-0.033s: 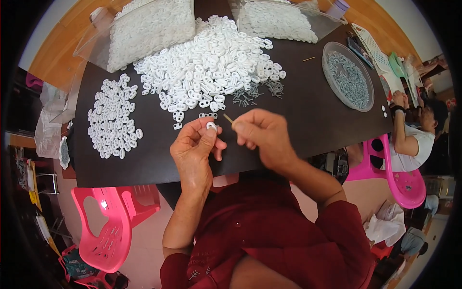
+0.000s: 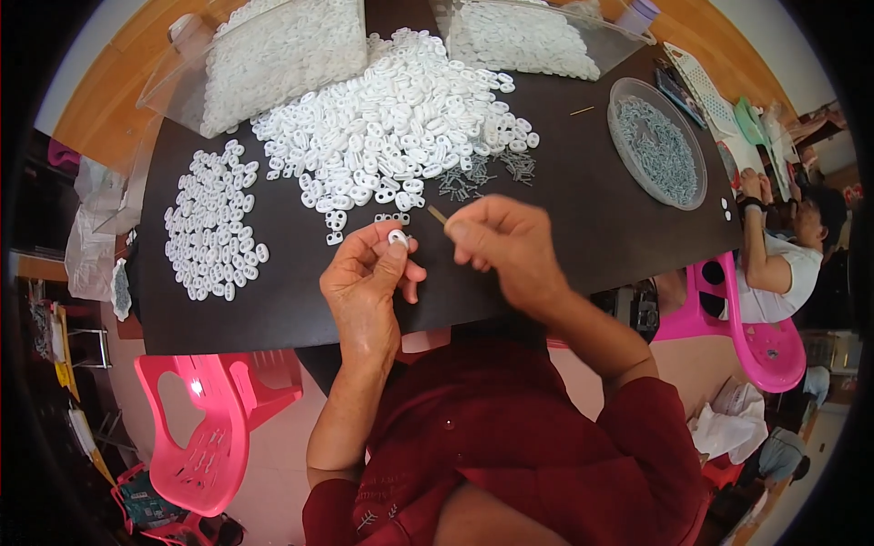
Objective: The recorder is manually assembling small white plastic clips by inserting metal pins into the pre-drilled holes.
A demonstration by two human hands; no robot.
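Between the thumb and fingers of my left hand (image 2: 364,282) is a small white oval plastic piece (image 2: 398,237) with a hole in it. My right hand (image 2: 510,246) pinches a thin brass-coloured rod (image 2: 437,215), whose tip points toward the far left, apart from the white piece. Just beyond my left hand, a few loose white two-holed pieces (image 2: 336,221) lie on the dark table. Past them spreads a large heap of white oval pieces (image 2: 391,127). Small grey screws (image 2: 466,179) lie in a patch at the heap's near right edge.
Another group of white pieces (image 2: 209,223) lies at the left. Two clear bins (image 2: 364,55) of white pieces stand at the back. A round tub (image 2: 704,187) of screws and a thin rod (image 2: 582,111) are at the right. Beyond sits another person (image 2: 781,278); a pink chair (image 2: 196,446) stands near left.
My right hand has shifted slightly to the right, drawing the rod a little away from the white piece. My left hand keeps its hold, almost unmoved.
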